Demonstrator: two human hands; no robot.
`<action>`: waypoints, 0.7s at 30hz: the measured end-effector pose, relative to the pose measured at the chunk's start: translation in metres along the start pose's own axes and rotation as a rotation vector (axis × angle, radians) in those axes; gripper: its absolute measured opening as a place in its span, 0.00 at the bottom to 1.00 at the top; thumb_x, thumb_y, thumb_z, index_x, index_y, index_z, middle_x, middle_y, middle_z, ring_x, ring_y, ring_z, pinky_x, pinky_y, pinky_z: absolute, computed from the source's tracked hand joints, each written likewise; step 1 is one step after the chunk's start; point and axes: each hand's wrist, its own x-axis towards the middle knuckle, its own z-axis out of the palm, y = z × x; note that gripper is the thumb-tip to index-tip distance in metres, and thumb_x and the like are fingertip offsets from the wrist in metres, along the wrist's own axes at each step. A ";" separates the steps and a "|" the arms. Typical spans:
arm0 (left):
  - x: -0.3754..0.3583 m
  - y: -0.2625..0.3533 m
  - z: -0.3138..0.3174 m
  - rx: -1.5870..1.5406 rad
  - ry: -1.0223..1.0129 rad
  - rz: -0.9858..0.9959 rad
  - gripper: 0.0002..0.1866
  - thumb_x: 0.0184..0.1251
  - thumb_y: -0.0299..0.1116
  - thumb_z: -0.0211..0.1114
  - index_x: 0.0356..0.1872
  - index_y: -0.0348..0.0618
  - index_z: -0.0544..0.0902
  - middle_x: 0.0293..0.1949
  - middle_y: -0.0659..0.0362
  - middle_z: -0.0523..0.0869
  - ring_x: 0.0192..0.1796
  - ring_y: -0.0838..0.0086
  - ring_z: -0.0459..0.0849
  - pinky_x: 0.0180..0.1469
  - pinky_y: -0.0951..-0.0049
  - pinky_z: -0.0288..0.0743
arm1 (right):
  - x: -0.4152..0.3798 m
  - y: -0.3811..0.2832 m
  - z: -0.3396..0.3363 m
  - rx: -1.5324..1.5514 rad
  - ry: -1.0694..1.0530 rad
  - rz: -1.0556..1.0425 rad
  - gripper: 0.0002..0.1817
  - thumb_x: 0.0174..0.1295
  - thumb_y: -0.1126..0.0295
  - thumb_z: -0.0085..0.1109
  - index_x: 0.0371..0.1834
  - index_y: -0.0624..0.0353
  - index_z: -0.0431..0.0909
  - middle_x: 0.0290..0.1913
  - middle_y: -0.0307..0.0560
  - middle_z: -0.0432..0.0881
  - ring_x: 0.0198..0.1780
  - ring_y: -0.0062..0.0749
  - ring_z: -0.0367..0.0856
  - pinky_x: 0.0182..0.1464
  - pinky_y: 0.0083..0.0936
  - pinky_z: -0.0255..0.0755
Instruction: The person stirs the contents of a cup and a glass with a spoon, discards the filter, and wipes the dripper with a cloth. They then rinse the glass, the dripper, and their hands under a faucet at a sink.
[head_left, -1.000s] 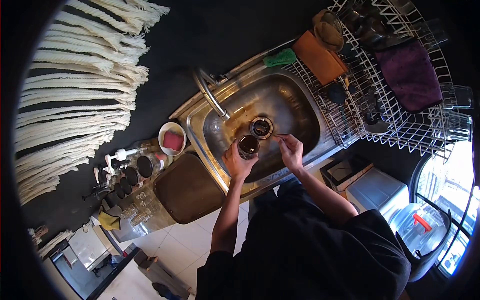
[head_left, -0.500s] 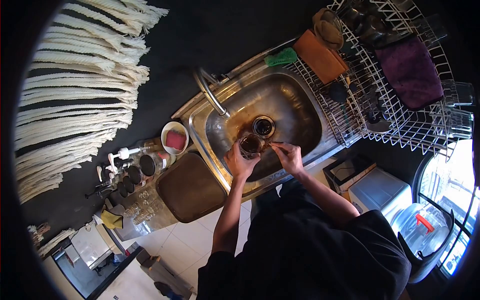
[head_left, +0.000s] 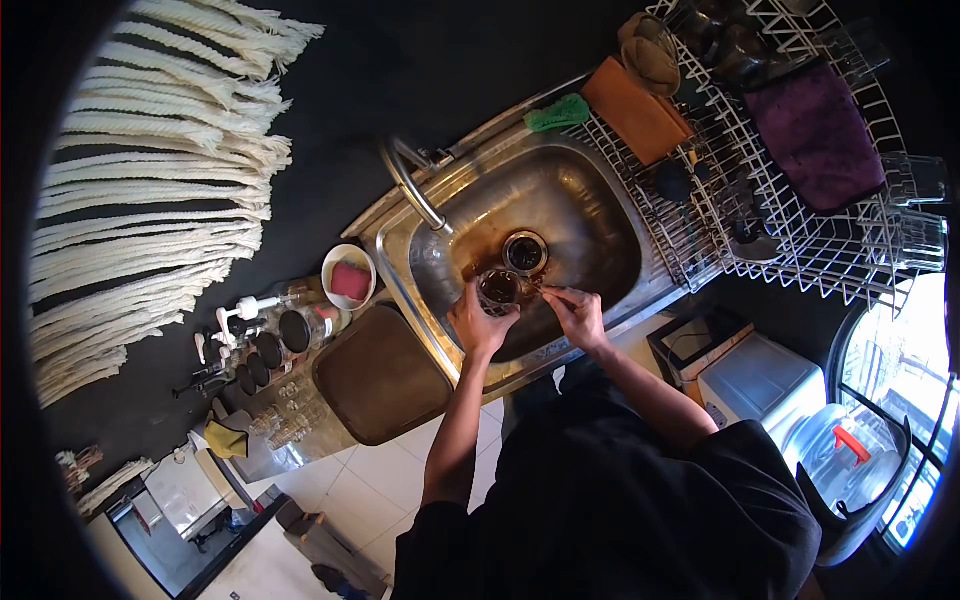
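My left hand (head_left: 480, 327) is wrapped round a clear glass (head_left: 499, 288) with dark brown contents. The glass is over the near part of the steel sink (head_left: 598, 262), close to the drain (head_left: 525, 252). To its right, the thumb and fingers of my right hand (head_left: 580, 320) are pinched together near the rim. Whatever small or thin thing they hold is too indistinct to name. Brown liquid stains the sink floor around the drain. The curved faucet (head_left: 412, 188) reaches over the basin from the far left side, beyond my left hand.
A white bowl with a red sponge (head_left: 350, 281) sits left of the sink, near pump bottles (head_left: 250, 310) and a brown tray (head_left: 380, 375). On the right stands a wire dish rack (head_left: 800, 250) with a purple cloth (head_left: 815, 135). A green scrubber (head_left: 558, 113) lies behind the basin.
Both hands keep almost the same position and grip. The view has shifted very slightly, and the dark contents of the glass look a little different.
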 end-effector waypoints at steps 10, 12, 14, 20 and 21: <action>0.007 0.010 0.004 0.018 -0.051 0.029 0.44 0.36 0.47 0.82 0.60 0.50 0.73 0.53 0.54 0.86 0.56 0.56 0.83 0.61 0.51 0.64 | -0.005 0.001 -0.012 -0.129 -0.016 0.037 0.09 0.64 0.74 0.65 0.46 0.63 0.87 0.43 0.57 0.88 0.44 0.45 0.89 0.46 0.30 0.81; 0.009 0.012 0.005 0.031 -0.095 0.000 0.45 0.37 0.48 0.82 0.62 0.51 0.73 0.56 0.54 0.85 0.59 0.57 0.82 0.63 0.51 0.63 | -0.004 0.001 -0.014 -0.136 -0.006 0.025 0.09 0.63 0.74 0.65 0.46 0.63 0.87 0.43 0.56 0.88 0.44 0.46 0.89 0.46 0.30 0.81; 0.010 0.012 0.007 0.027 -0.081 0.007 0.45 0.36 0.48 0.82 0.62 0.52 0.73 0.56 0.55 0.85 0.59 0.57 0.82 0.64 0.51 0.62 | -0.006 0.005 -0.013 -0.131 -0.010 0.029 0.09 0.64 0.73 0.65 0.45 0.63 0.87 0.43 0.56 0.88 0.44 0.46 0.89 0.46 0.30 0.81; 0.009 0.017 0.005 0.086 -0.047 0.029 0.42 0.35 0.47 0.81 0.59 0.53 0.74 0.52 0.56 0.86 0.55 0.58 0.83 0.62 0.51 0.64 | -0.009 0.005 -0.017 -0.153 -0.048 0.153 0.10 0.64 0.73 0.65 0.47 0.63 0.87 0.43 0.58 0.89 0.44 0.40 0.90 0.48 0.28 0.80; 0.010 0.017 0.005 0.089 -0.047 0.031 0.42 0.35 0.47 0.81 0.59 0.53 0.74 0.52 0.56 0.86 0.55 0.58 0.83 0.62 0.51 0.64 | -0.009 0.007 -0.015 -0.145 -0.057 0.162 0.10 0.64 0.73 0.65 0.47 0.63 0.87 0.43 0.58 0.88 0.44 0.40 0.90 0.48 0.28 0.80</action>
